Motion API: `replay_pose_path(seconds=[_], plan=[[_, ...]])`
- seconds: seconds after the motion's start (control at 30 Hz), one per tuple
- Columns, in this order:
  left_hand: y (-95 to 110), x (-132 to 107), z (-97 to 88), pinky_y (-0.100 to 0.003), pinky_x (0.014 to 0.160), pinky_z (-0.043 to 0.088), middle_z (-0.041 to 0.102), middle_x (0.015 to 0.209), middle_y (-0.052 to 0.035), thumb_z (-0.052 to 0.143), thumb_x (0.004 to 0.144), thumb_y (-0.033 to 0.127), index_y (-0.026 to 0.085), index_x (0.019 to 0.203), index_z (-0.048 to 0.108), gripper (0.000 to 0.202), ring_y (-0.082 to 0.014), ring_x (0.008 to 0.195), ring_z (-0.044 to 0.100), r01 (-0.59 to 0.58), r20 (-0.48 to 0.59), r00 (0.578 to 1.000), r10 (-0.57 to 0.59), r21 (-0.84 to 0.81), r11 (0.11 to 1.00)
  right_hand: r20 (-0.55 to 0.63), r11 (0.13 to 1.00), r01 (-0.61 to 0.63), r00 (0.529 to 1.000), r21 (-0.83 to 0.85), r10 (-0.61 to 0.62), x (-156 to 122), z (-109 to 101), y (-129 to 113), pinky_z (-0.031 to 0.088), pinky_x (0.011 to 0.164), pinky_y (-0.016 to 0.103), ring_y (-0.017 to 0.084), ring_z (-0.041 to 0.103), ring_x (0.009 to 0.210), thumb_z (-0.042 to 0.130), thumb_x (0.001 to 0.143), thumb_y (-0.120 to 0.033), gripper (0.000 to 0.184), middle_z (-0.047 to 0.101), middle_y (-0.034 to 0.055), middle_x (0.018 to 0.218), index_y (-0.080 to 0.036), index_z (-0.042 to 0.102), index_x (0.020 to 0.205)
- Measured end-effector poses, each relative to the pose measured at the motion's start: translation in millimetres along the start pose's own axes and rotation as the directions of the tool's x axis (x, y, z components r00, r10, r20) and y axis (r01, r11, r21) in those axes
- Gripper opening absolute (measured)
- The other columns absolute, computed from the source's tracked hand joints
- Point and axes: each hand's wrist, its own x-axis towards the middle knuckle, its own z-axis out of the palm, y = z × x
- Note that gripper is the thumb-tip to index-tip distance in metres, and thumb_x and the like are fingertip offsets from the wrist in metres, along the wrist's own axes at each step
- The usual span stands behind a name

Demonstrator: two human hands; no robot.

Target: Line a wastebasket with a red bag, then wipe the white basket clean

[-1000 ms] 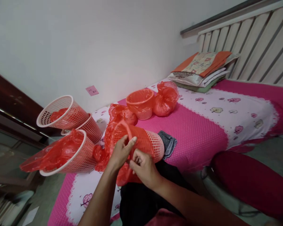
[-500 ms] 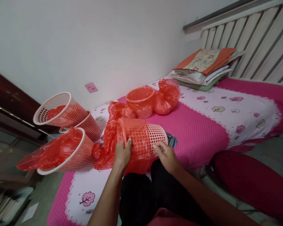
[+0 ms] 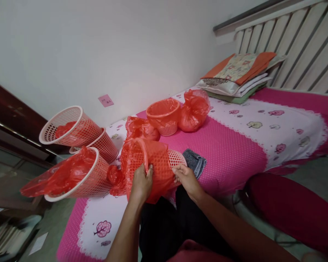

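Note:
A pink mesh basket (image 3: pixel 177 157) lies on its side at the near edge of the bed, with a red plastic bag (image 3: pixel 158 165) pulled over its rim and down its outside. My left hand (image 3: pixel 141 185) grips the rim and the bag near the mouth. My right hand (image 3: pixel 186 178) pinches the bag's edge against the mesh further along the basket's side. Loose red plastic hangs from the mouth towards my lap.
Three lined mesh baskets (image 3: pixel 79 174) lie tipped at the left. Another lined basket (image 3: pixel 164 116) stands upright behind, beside a tied red bag (image 3: pixel 194 111). A grey cloth (image 3: pixel 195 162) lies by the held basket. Folded bedding (image 3: pixel 237 78) sits at the headboard. The bed cover (image 3: pixel 235 145) is pink.
My right hand moved from near my left hand along the basket's side, drawing the red bag further over the mesh. The basket turned a little, its mouth now more toward me.

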Motion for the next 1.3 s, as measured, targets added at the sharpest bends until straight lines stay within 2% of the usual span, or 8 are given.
replay_pose_path(seconds=[0.23, 0.37, 0.57, 0.73, 0.93, 1.1, 1.2, 1.3], plan=[[7, -2, 4.3, -0.030, 0.063, 0.033, 0.053, 0.061, 0.0004, 0.053, 0.097, 0.026, 0.023, 0.069, 0.051, 0.028, -0.0185, 0.060, 0.052, -0.010, 0.032, 0.999, 0.008, 0.057, 0.998, 0.124, 0.997, -0.028, 0.992, 0.070, 0.019, 11, 8, -27, 0.038, 0.053, 0.026, 0.013, 0.054, 0.055, 0.089, 0.067, -0.059, 0.047, 0.064, -0.0033, 0.065, -0.022, 0.066, 0.082], [8, -2, 3.8, -0.030, 0.063, 0.033, 0.052, 0.059, 0.0004, 0.055, 0.095, 0.023, 0.023, 0.068, 0.050, 0.028, -0.0192, 0.061, 0.054, -0.024, 0.009, 1.000, 0.024, 0.060, 0.998, -0.004, 0.998, 0.053, 0.999, 0.026, -0.053, 17, -2, -21, 0.034, 0.051, 0.024, 0.009, 0.046, 0.050, 0.088, 0.070, -0.057, 0.045, 0.052, -0.0072, 0.055, -0.022, 0.059, 0.072], [5, -3, 4.5, -0.029, 0.062, 0.032, 0.051, 0.059, 0.0013, 0.057, 0.095, 0.023, 0.023, 0.068, 0.050, 0.029, -0.0174, 0.058, 0.050, -0.039, 0.018, 0.999, 0.037, 0.067, 0.997, 0.004, 0.992, -0.026, 1.000, 0.122, 0.025, 24, -7, -28, 0.047, 0.057, 0.026, 0.015, 0.064, 0.065, 0.083, 0.074, -0.062, 0.045, 0.073, 0.0043, 0.081, -0.022, 0.068, 0.089], [5, -11, 8.4, -0.030, 0.063, 0.030, 0.051, 0.060, 0.0012, 0.054, 0.097, 0.024, 0.024, 0.067, 0.047, 0.031, -0.0172, 0.059, 0.049, -0.083, 0.098, 0.992, 0.079, 0.036, 0.996, 0.135, 0.972, -0.012, 0.991, 0.237, -0.021, 29, 1, -39, 0.053, 0.067, 0.029, 0.017, 0.066, 0.071, 0.090, 0.068, -0.053, 0.041, 0.073, 0.0012, 0.081, -0.022, 0.068, 0.085], [4, -12, 10.5, -0.030, 0.063, 0.029, 0.050, 0.062, 0.0014, 0.052, 0.098, 0.025, 0.024, 0.070, 0.046, 0.029, -0.0166, 0.059, 0.047, -0.084, 0.114, 0.990, 0.078, 0.046, 0.995, -0.085, 0.982, 0.087, 0.994, 0.167, -0.074, 44, -20, -36, 0.045, 0.055, 0.025, 0.010, 0.053, 0.055, 0.090, 0.069, -0.053, 0.044, 0.058, -0.0052, 0.064, -0.023, 0.058, 0.073], [5, -10, 12.1, -0.030, 0.064, 0.029, 0.050, 0.062, 0.0014, 0.051, 0.098, 0.026, 0.024, 0.070, 0.046, 0.028, -0.0166, 0.059, 0.046, -0.087, 0.113, 0.990, 0.084, 0.021, 0.996, 0.054, 0.984, -0.076, 0.996, 0.162, 0.068, 22, -18, -35, 0.053, 0.062, 0.033, 0.020, 0.066, 0.069, 0.079, 0.080, -0.066, 0.046, 0.071, 0.0058, 0.079, -0.024, 0.065, 0.088], [6, -9, 12.5, -0.030, 0.063, 0.029, 0.048, 0.061, 0.0021, 0.051, 0.098, 0.025, 0.024, 0.069, 0.046, 0.029, -0.0163, 0.058, 0.045, -0.072, 0.127, 0.989, 0.072, -0.002, 0.997, 0.160, 0.983, -0.070, 0.986, 0.172, 0.042, 6, -12, -33, 0.052, 0.067, 0.032, 0.019, 0.066, 0.073, 0.088, 0.072, -0.056, 0.043, 0.070, 0.0026, 0.080, -0.024, 0.064, 0.087], [6, -8, 12.5, -0.030, 0.064, 0.028, 0.047, 0.061, 0.0028, 0.053, 0.097, 0.024, 0.024, 0.069, 0.046, 0.029, -0.0160, 0.058, 0.044, -0.064, 0.123, 0.990, 0.065, -0.017, 0.998, 0.121, 0.976, -0.058, 0.992, 0.211, 0.033, 5, -14, -31, 0.047, 0.062, 0.028, 0.015, 0.059, 0.066, 0.094, 0.063, -0.046, 0.043, 0.064, -0.0018, 0.073, -0.023, 0.061, 0.080]])
